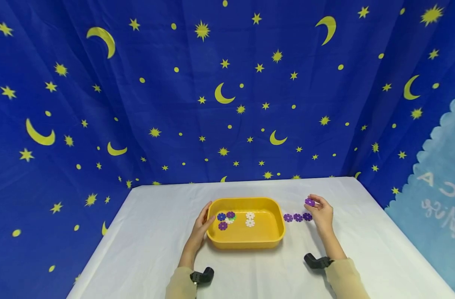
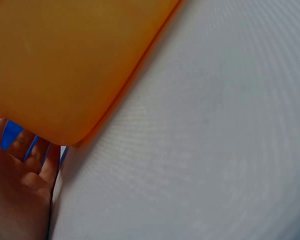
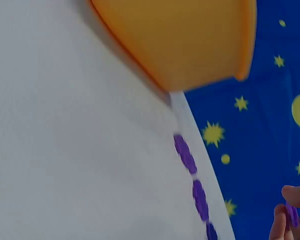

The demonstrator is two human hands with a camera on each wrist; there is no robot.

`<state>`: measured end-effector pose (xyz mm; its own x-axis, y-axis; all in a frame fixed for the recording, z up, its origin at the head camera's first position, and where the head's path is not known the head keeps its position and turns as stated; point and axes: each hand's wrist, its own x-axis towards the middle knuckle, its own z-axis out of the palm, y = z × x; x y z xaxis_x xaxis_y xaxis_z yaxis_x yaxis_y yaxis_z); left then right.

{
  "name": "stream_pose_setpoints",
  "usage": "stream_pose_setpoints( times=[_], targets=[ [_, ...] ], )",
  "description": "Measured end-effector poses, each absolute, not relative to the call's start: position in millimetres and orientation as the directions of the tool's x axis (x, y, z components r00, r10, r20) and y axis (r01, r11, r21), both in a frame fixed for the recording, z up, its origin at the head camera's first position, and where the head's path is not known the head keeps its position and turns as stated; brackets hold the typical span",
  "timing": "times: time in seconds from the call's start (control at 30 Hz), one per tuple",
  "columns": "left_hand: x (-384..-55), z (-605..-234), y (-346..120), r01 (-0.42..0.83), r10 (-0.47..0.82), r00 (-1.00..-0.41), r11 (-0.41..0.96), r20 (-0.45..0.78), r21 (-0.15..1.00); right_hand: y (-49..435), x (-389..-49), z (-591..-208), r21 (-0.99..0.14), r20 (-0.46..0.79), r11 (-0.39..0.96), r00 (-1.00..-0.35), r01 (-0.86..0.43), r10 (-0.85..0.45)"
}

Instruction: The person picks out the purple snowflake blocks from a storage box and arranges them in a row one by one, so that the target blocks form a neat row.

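A yellow plastic tray (image 1: 246,245) stands on the white table. My left hand (image 1: 199,231) grips its left end, thumb over the rim and fingers along the outside wall; the left wrist view shows the fingers against the orange-looking side. To the right of the tray, my right hand (image 1: 322,212) pinches a purple snowflake disc (image 1: 309,202) between thumb and fingertips, raised above the table. Below it, three purple snowflake discs (image 1: 297,217) lie in a row on the cloth. In the tray sit two white discs (image 1: 250,223) and a small cluster with a blue disc (image 1: 221,216) and purple discs (image 1: 222,226).
A white cloth (image 1: 145,249) covers the table. Behind it and on the left hangs a blue curtain (image 1: 197,116) with yellow moons and stars. A light blue panel (image 1: 436,191) with white lettering is on the right. Each wrist wears a black camera mount (image 1: 317,261).
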<state>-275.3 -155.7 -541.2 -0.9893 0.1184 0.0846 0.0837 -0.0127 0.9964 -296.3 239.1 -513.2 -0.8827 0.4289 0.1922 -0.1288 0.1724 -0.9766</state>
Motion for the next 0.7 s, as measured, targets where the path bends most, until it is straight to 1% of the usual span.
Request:
stream_pose_setpoints(
  times=[0.1,0.2,0.43,0.7],
  targets=[
    [-279,-549,-156,0.089,0.111,-0.99,-0.006,0.089,0.996,249,-297,-516,-0.972,0.208,0.198,-0.857,-0.126,0.471],
    [-279,-549,-156,0.093,0.108,-0.99,-0.004,0.093,0.996,259,-297,-521,-0.972,0.212,0.2,-0.835,-0.125,0.508],
    [-278,-548,-155,0.1,0.113,-0.989,0.003,0.099,0.995,277,-295,-531,-0.957,0.228,0.28,-0.783,-0.072,0.579],
    [-279,-548,-155,0.094,0.108,-0.99,0.001,0.093,0.996,293,-293,-533,-0.974,0.168,0.223,-0.753,-0.029,0.636]
  ],
)
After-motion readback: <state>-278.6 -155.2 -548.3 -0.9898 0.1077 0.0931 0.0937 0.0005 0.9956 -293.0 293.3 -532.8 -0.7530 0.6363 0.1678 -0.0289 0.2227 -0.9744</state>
